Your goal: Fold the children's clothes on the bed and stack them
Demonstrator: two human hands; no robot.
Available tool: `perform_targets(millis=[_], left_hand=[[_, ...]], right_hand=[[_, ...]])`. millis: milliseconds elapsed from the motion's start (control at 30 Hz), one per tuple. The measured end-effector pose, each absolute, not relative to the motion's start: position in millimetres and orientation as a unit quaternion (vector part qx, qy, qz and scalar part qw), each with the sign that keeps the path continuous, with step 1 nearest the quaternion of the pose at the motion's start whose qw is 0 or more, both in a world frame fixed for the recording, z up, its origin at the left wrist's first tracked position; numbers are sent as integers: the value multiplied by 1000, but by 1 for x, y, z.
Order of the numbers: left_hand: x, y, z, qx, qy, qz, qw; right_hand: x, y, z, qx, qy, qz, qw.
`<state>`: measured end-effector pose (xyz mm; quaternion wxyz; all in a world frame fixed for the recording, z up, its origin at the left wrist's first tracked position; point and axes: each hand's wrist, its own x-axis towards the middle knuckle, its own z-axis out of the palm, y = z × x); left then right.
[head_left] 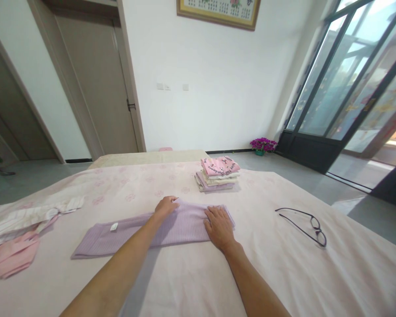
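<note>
A lavender ribbed garment (188, 224) lies folded into a long strip across the bed, with a white label (114, 226) near its left end. My left hand (166, 206) has its fingers curled at the far edge of the strip, pinching the cloth around its middle. Toward the right end, my right hand (219, 226) rests flat on the fabric with its fingers stretched out. Just beyond that end stands a stack of folded clothes (218, 176), a pink printed piece on top.
Eyeglasses (317, 229) lie unfolded on the pale pink bedsheet (267, 281) at the right. At the left are a striped white garment (26, 220) and a pink garment (16, 255), both loose. Purple flowers (263, 144) stand on the floor by the wall.
</note>
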<state>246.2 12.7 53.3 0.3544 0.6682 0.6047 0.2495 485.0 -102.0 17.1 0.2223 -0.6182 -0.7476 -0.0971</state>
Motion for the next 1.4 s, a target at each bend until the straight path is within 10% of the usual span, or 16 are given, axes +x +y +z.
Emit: perform_targets(millis=[367,1400], left_hand=[[234,-13,37,811,526,257,5],[143,-52,15,911,404,80,34]], right_hand=[[486,-101,15,-622,-747,-98,212],[476,-116,29,-569,-794,-60,207]])
